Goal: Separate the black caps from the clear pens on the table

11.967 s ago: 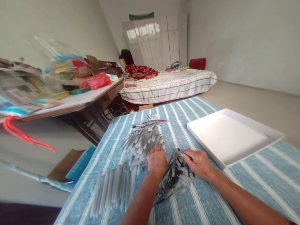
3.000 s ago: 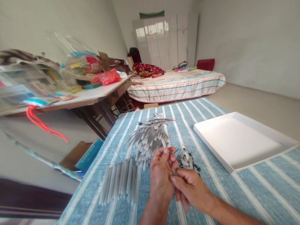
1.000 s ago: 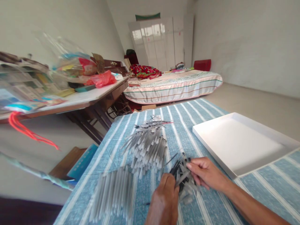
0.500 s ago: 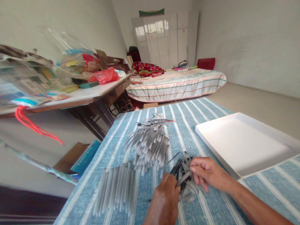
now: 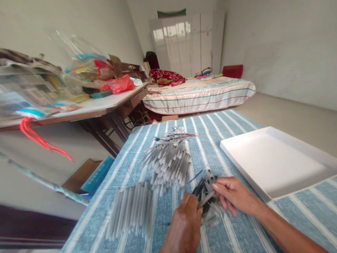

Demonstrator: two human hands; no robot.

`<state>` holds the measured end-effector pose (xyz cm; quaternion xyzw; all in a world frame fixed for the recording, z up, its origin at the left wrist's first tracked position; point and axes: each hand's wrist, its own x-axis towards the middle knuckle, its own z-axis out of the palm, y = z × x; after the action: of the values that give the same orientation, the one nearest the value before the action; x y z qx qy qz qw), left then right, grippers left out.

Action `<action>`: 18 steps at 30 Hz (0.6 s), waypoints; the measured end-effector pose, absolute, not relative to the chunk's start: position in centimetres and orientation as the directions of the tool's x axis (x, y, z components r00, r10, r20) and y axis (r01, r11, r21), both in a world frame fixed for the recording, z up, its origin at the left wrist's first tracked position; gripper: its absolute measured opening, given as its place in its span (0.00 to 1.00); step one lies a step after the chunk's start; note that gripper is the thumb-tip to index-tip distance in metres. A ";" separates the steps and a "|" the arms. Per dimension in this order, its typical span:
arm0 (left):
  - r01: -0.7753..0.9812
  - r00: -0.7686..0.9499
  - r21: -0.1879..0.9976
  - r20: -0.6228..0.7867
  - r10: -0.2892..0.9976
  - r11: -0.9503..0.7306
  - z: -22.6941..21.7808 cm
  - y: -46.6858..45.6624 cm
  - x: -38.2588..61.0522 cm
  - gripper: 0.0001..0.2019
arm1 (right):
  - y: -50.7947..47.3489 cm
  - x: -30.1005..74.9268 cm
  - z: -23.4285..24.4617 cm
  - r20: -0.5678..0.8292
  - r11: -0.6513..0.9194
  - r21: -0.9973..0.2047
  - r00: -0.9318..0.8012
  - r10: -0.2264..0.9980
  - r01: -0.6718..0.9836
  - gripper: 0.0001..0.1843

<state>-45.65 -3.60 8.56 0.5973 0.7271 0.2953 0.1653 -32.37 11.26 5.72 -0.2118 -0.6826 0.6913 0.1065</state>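
My left hand (image 5: 184, 222), at the lower middle, is closed with a grey translucent pen tube (image 5: 205, 199) sticking out past its thumb side. My right hand (image 5: 235, 195) faces it with thumb and forefinger pinched by the tube's other end; whatever lies in that pinch is too blurred to make out. Beneath and between both hands is a loose heap of black and clear pen parts (image 5: 201, 186). Left of my left hand lies a row of grey pen tubes (image 5: 129, 211), side by side. Farther back rises a larger stack of similar pen tubes (image 5: 168, 163).
A shallow white box (image 5: 279, 161) sits at the right on the blue striped cloth (image 5: 210, 140). Thin dark and clear pieces (image 5: 173, 137) lie behind the stack. On the left stands a side table (image 5: 105, 105) with bags; a bed (image 5: 200, 95) is beyond.
The view has shifted very slightly. Both hands keep nearly the same pose and place over the heap; the stacks and the box have not moved.
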 end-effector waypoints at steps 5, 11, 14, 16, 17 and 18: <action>0.752 -0.266 0.638 0.069 0.961 0.162 8.6 -3.4 -45.6 0.07 | 11.2 -32.4 5.7 -0.164 -0.102 -0.985 -0.913 0.374 0.136 0.16; 0.743 -0.262 0.651 0.070 0.962 0.155 8.9 -3.5 -45.6 0.07 | 11.3 -32.3 5.9 -0.185 -0.112 -0.982 -0.897 0.401 0.152 0.19; 0.745 -0.258 0.646 0.049 0.965 0.166 8.8 -3.5 -45.6 0.07 | 11.5 -32.3 5.9 -0.197 -0.156 -0.976 -0.916 0.348 0.150 0.19; 0.742 -0.261 0.647 0.043 0.964 0.172 8.8 -3.5 -45.6 0.07 | 11.4 -32.3 5.7 -0.226 -0.145 -0.972 -0.906 0.358 0.186 0.19; 0.740 -0.264 0.649 0.043 0.964 0.174 8.8 -3.5 -45.6 0.07 | 11.4 -32.4 5.6 -0.238 -0.133 -0.970 -0.899 0.369 0.202 0.19; 0.738 -0.262 0.652 0.041 0.964 0.173 8.8 -3.5 -45.6 0.07 | 11.3 -32.4 5.5 -0.242 -0.126 -0.970 -0.894 0.378 0.210 0.20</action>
<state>-45.59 -3.51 8.77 0.5751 0.7402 0.2879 0.1961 -32.40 11.29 5.46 -0.2230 -0.6584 0.7165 0.0586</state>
